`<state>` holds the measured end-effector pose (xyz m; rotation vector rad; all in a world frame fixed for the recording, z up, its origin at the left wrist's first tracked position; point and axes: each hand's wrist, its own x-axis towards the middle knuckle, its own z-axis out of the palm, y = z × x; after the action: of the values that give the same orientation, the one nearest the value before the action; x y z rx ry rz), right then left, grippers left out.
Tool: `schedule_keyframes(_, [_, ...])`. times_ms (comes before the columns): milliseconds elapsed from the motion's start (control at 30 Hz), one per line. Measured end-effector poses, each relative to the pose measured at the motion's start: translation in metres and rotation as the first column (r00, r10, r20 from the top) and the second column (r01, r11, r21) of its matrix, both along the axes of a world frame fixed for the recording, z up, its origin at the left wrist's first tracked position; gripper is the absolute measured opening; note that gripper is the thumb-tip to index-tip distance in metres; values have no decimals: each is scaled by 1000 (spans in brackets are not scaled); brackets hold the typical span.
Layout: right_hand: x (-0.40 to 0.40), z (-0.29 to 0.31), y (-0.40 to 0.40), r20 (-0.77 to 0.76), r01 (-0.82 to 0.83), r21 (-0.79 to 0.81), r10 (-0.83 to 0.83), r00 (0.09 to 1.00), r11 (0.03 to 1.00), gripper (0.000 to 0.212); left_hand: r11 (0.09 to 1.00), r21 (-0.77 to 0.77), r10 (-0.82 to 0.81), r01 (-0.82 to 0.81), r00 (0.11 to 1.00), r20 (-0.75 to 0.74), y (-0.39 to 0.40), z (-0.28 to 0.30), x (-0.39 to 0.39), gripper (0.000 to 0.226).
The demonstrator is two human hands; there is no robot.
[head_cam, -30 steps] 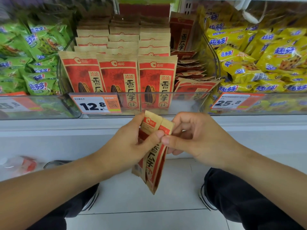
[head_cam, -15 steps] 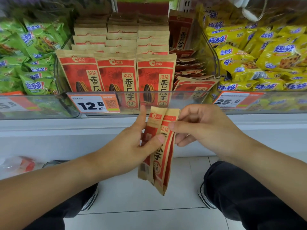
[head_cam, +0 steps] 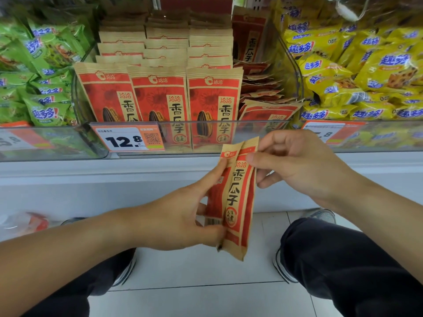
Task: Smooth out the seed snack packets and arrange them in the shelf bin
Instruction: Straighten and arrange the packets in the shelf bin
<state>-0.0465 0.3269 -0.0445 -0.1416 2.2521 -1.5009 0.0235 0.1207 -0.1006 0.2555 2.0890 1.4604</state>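
Note:
A red and tan seed packet [head_cam: 238, 197], folded lengthwise, hangs upright in front of the shelf. My left hand [head_cam: 183, 216] grips its lower left side, thumb near the bottom and fingers along the edge. My right hand [head_cam: 295, 165] pinches its top right edge with thumb and forefinger. Behind, the clear shelf bin [head_cam: 295, 72] holds three neat upright rows of the same seed packets [head_cam: 160, 99]. A loose heap of packets [head_cam: 263, 88] lies flat in the bin's right part.
Green snack bags [head_cam: 39, 72] fill the bin to the left, yellow snack bags [head_cam: 366, 72] the bin to the right. A price tag reading 12.8 [head_cam: 128, 139] hangs on the clear front rail. Below are a white ledge, tiled floor, and my knees and shoes.
The packet has risen and shifted right toward the shelf front. My left hand slid down to its lower part, while my right hand stays pinching the top edge.

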Motion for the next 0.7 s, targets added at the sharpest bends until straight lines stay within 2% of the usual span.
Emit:
schedule_keyframes(100, [-3,-1,2,11,-44,54,43,999,998,13,993,89,-87,81,994,71,-4,0,-4,110])
schedule_keyframes(233, [-4,-2,4,31,-65,44,64,997,997,11,985,128,-132,119,987,93,-6,0,-5,108])
schedule_keyframes(300, [-4,-1,4,35,-61,34,59,998,998,14,987,131,-107,95,991,86,-4,1,-5,107])
schedule_keyframes(400, [-2,2,5,18,-69,19,69,997,997,17,994,105,14,-22,997,80,3,7,-2,103])
schedule_keyframes(567, [9,8,8,-158,-205,25,206,966,978,20,986,-97,115,-132,979,-168,19,21,5,107])
schedule_keyframes(633, [11,10,13,-275,-238,65,246,929,969,24,983,-108,117,-146,964,-237,21,19,6,94])
schedule_keyframes(700, [8,12,22,-437,-192,196,261,860,962,43,993,-48,89,-106,960,-264,23,23,4,75])
